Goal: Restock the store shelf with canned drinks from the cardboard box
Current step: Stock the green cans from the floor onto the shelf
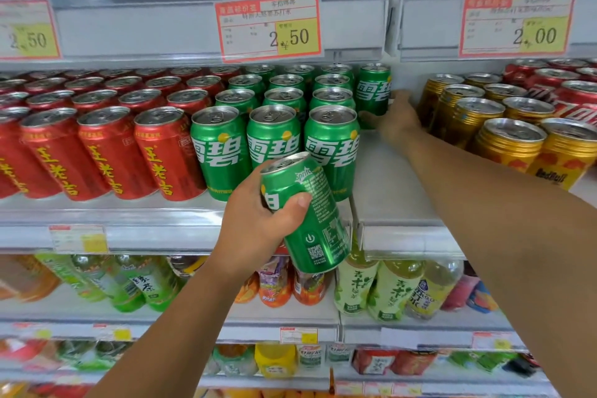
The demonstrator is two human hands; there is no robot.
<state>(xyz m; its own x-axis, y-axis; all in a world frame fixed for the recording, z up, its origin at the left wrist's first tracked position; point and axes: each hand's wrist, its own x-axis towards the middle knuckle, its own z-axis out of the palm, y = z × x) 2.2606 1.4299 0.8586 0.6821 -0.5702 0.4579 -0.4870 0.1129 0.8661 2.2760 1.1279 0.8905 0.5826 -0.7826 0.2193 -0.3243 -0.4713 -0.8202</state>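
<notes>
My left hand (258,220) grips a green Sprite can (311,220), tilted, in front of the shelf's front edge. My right hand (395,118) reaches deep into the shelf and holds another green can (373,90) standing upright at the back of the rightmost green row. Three full rows of green cans (274,136) stand to the left of it. The shelf floor (387,191) in front of the held back can is bare. The cardboard box is out of sight.
Red cans (109,145) fill the shelf's left part, gold cans (510,142) and more red ones stand to the right. Price tags (269,26) hang from the shelf above. Bottled teas (387,291) and juices fill the lower shelves.
</notes>
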